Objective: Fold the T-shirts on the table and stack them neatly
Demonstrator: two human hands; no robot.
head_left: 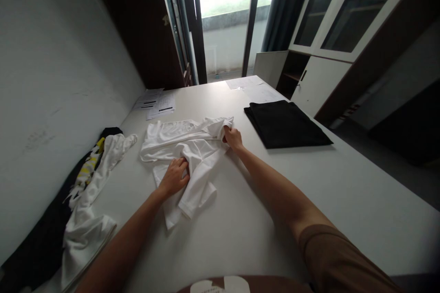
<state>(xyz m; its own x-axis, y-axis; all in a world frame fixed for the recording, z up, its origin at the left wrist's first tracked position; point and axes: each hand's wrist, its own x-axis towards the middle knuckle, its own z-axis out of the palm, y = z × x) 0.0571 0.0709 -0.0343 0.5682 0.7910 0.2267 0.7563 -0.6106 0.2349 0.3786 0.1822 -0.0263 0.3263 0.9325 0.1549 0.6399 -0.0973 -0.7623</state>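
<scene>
A rumpled white shirt (202, 151) lies on the white table in front of me, its folds bunched and a sleeve pointing toward me. My right hand (233, 138) is closed on the shirt's far right part, with its fingertips partly hidden in the cloth. Nearer to me, my left hand (176, 176) rests on the shirt's lower left area. Its fingers are curled into a fold of the fabric.
A folded black cloth (288, 126) lies to the right on the table (237, 229). Papers (156, 102) sit at the far left, and more sheets (250, 88) at the far edge. Other garments (90, 192) are heaped along the left wall. A cabinet (321, 78) stands beyond.
</scene>
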